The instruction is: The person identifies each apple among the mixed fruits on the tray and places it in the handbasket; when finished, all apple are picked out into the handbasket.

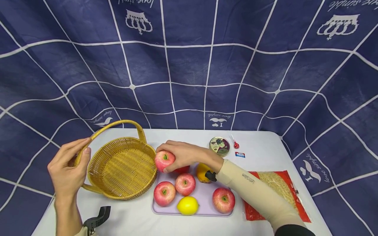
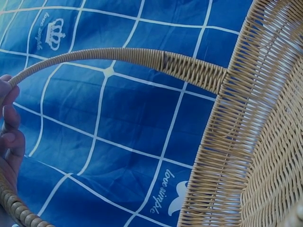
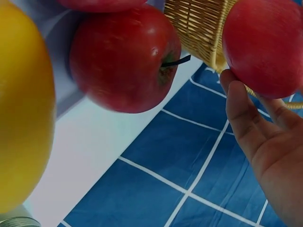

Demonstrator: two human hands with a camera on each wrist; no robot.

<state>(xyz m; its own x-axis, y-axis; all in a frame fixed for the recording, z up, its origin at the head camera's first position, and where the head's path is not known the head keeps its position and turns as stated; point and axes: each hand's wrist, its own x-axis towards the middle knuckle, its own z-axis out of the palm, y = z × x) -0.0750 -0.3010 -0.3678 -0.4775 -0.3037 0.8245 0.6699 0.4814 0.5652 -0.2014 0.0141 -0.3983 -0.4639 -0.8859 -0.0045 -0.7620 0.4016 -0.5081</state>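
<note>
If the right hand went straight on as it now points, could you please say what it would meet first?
Probably the wicker basket: the right hand points that way, an apple in its grip, though depth is unclear and it might pass above.

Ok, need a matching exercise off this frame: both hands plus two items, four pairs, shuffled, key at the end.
1. Left hand
2. Right hand
3. Lemon
4. Round tin

A. On the white table, beyond the tray
B. Holding an apple
C. On the light purple tray
D. Gripping the basket handle

Pairs: 1-D, 2-B, 3-C, 4-A
</note>
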